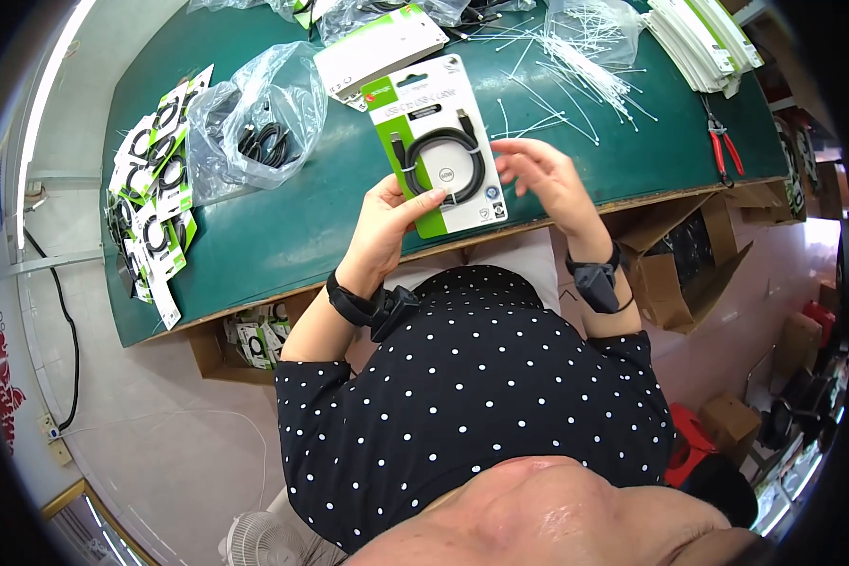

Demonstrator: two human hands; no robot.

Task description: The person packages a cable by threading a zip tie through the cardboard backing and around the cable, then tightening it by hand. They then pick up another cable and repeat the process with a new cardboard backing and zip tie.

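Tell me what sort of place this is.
Probably a packing workshop: a carded black cable in the left hand, white cable ties strewn on the green worktable, and a pile of more carded cables.

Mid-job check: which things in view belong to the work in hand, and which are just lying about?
Likely the work:
- carded black cable, in the left hand
- white zip ties
- clear bag of black cables
- carded cable pile
- red-handled cutters

Apparently just about:
- white fan
- black cord
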